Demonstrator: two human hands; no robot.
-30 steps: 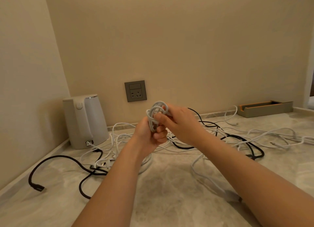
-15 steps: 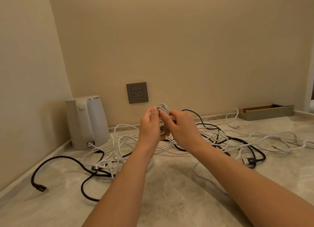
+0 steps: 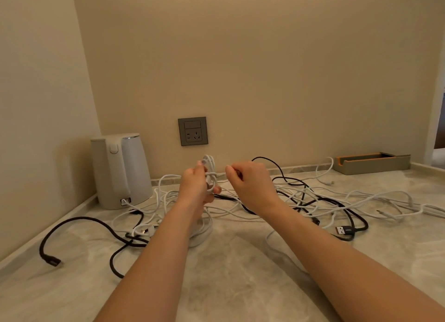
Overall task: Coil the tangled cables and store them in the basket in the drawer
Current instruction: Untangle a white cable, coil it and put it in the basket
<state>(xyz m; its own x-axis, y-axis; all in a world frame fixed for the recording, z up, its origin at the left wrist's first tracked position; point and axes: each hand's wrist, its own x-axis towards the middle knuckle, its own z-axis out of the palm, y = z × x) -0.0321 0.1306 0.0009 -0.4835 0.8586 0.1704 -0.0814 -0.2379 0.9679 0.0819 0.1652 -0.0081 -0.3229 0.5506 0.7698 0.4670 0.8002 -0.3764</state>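
Here, in the head view, the left hand (image 3: pixel 196 186) grips a thin white cable (image 3: pixel 210 167) wound into a small coil, fingers curled round its middle, above the beige marble-patterned countertop (image 3: pixel 240 285). The right hand (image 3: pixel 250 184), just beside it, has its fingers curled tight and pinches the same cable where it leaves the coil. Beneath and behind both hands a loose tangle of white and black cables (image 3: pixel 301 201) sprawls across the countertop. One thick black braided cable (image 3: pixel 79 219) loops off to the left. A white electric kettle (image 3: pixel 120 170) stands in the corner, a grey wall socket (image 3: pixel 193 131) is set above the hands, and a grey shallow tray with an orange lining (image 3: pixel 373 162) sits far right against the wall.
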